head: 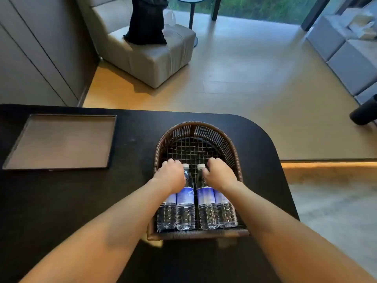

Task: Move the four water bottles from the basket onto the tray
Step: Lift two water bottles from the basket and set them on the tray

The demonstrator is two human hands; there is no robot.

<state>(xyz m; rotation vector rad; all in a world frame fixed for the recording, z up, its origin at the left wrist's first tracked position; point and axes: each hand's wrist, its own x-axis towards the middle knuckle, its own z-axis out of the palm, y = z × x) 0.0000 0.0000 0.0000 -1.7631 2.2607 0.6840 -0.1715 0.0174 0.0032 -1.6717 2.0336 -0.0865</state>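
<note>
Several clear water bottles with blue labels and white caps lie side by side in a brown wicker basket on the dark table. My left hand rests curled over the neck of the leftmost bottle, whose cap it hides. My right hand is curled over the neck of the rightmost bottle. Between my hands lie two middle bottles with caps showing. A flat brown rectangular tray with nothing on it lies at the left of the table.
The dark table has a rounded far right corner. Beyond it are a wooden floor, a beige armchair with a black bag on it, a grey sofa at the right and a small round side table.
</note>
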